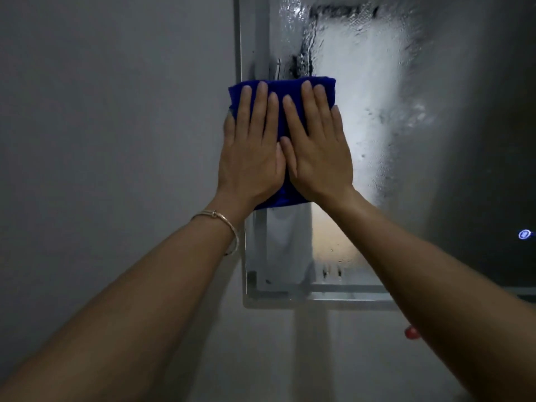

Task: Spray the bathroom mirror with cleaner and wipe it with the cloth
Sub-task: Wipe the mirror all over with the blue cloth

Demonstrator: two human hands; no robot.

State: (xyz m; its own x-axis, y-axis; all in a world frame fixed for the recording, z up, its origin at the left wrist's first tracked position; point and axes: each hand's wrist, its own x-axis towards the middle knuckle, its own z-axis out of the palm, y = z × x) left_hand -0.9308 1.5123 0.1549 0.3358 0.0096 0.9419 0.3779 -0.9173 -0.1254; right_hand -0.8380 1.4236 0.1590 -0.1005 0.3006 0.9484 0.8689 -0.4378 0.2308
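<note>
Grey wall takes up the area to the left of the mirror and below its lower edge. The mirror carries a wet, streaked film over its upper left portion, with droplets and run marks visible; the strip directly beneath the cloth looks clearer. A folded blue cloth lies flat against the mirror's glass close to its left edge, about mid-height. The left hand and right hand press on the cloth side by side, palms flat, fingers straight and pointing upward, thumbs meeting at the centre; neither hand curls round the cloth. A thin metal bracelet sits on the left wrist, level with the mirror's lower part. A small lit round symbol shows at the mirror's far right. A small red object, partly hidden by the right forearm, lies below the mirror's bottom edge; it cannot be identified.
</note>
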